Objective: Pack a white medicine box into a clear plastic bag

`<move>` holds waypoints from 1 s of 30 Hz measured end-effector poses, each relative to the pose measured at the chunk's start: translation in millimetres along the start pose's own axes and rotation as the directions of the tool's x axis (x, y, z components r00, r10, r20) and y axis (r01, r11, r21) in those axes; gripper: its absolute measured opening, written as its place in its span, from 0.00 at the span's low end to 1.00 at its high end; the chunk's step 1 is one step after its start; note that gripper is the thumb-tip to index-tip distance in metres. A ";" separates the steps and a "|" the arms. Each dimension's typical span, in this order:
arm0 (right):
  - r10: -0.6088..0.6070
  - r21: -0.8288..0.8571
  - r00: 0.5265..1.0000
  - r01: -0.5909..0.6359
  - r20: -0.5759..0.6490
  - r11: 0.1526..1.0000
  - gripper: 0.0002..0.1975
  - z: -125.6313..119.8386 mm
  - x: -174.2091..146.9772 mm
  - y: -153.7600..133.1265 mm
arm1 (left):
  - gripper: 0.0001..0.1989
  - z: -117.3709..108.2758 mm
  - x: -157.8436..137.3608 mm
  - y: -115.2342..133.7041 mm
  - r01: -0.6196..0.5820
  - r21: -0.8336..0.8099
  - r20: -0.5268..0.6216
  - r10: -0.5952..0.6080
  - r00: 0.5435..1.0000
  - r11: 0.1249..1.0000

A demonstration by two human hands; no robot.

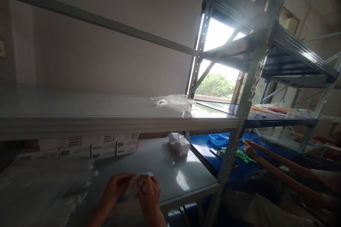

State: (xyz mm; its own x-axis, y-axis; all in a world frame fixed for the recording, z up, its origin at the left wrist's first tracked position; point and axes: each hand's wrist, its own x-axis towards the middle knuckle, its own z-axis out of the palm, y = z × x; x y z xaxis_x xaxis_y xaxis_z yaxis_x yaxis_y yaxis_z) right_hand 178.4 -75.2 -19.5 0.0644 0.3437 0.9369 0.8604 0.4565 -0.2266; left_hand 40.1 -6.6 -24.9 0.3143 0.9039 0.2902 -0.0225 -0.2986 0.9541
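Small clear plastic bag (134, 184) pinched between both hands low in the frame, just above the front edge of the grey tabletop (170, 177). Left hand (115, 186) has its fingers clamped on the bag's left side, right hand (150, 193) has its fingers clamped on the right side and top edge. Bag looks thin, crinkly, translucent white, with something pale inside; contents too blurred to tell. Progress, judged: bag is in hand and being worked at its top, not set down; whether it is sealed cannot be told. All else placed from the bag: to its left, a heap of loose clear plastic sheeting (42, 184) on the tabletop; behind and left, a row of white labelled boxes (87, 146) stacked under the upper shelf (106, 118); behind and right, a filled tied clear bag (179, 143) standing on the tabletop; far above and right, a crumpled clear bag (174, 101) on the upper shelf. Well to the right, another person's arms (279, 170) reach over a blue surface with a blue tray (217, 139).
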 end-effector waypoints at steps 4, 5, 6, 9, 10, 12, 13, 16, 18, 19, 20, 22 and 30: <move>0.059 0.029 0.998 -0.060 0.035 0.998 0.11 -9.1 -4.2 -6.3 | 0.12 -2.9 -9.4 14.3 -0.011 0.047 -0.046 0.013 0.999 0.999; 0.068 0.036 0.997 -0.069 0.035 0.997 0.11 -13.1 -4.1 -7.9 | 0.13 -5.5 -10.7 16.4 -0.014 0.074 -0.075 0.020 0.997 0.997; 0.075 0.042 0.997 -0.077 0.026 0.996 0.11 -17.7 -3.9 -9.4 | 0.14 -9.4 -11.5 17.4 -0.017 0.105 -0.107 0.028 0.994 0.994; 0.107 0.040 0.994 -0.107 -0.015 0.993 0.09 -32.7 -5.3 -13.8 | 0.17 -27.0 -9.4 15.5 -0.016 0.232 -0.210 0.066 0.976 0.973; 0.126 0.035 0.992 -0.125 -0.018 0.992 0.10 -37.6 -7.4 -15.5 | 0.17 -33.5 -7.1 14.1 -0.020 0.282 -0.225 0.086 0.971 0.959; 0.167 0.042 0.986 -0.167 -0.006 0.985 0.11 -45.5 -14.7 -20.0 | 0.17 -44.0 -0.1 11.8 -0.041 0.383 -0.196 0.125 0.973 0.923; 0.188 0.056 0.982 -0.189 0.008 0.980 0.11 -48.4 -19.6 -23.0 | 0.16 -47.1 4.4 11.1 -0.062 0.430 -0.156 0.141 0.978 0.901; 0.236 0.106 0.969 -0.242 0.071 0.964 0.12 -52.6 -36.4 -33.4 | 0.13 -47.5 19.2 9.1 -0.096 0.483 -0.047 0.135 0.990 0.870; 0.250 0.130 0.960 -0.266 0.129 0.955 0.12 -52.9 -45.6 -39.8 | 0.13 -43.0 28.5 5.0 -0.023 0.421 -0.035 0.042 0.999 0.907; 0.251 0.139 0.955 -0.273 0.156 0.952 0.12 -52.8 -48.9 -42.2 | 0.14 -40.6 32.3 1.6 0.030 0.373 -0.042 -0.015 0.999 0.927; 0.253 0.145 0.951 -0.279 0.176 0.949 0.12 -52.7 -51.1 -43.9 | 0.15 -38.6 35.4 -2.6 0.077 0.326 -0.051 -0.064 0.997 0.942; 0.261 0.143 0.945 -0.291 0.199 0.946 0.12 -53.0 -52.9 -45.4 | 0.17 -36.6 39.4 -12.1 0.133 0.264 -0.072 -0.118 0.990 0.955; 0.264 0.088 0.934 -0.292 0.243 0.952 0.12 -48.8 -53.1 -51.0 | 0.14 -38.2 48.0 -13.3 0.050 0.540 0.022 -0.073 0.997 0.840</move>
State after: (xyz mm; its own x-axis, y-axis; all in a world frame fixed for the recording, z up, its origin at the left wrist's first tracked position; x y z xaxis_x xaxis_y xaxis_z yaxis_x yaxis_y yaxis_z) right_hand 155.8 -156.8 -44.7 0.1644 0.6403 0.7503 0.7564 0.4063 -0.5126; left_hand 19.3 52.5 -20.8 0.3358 0.9164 0.2179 0.5093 -0.3713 0.7764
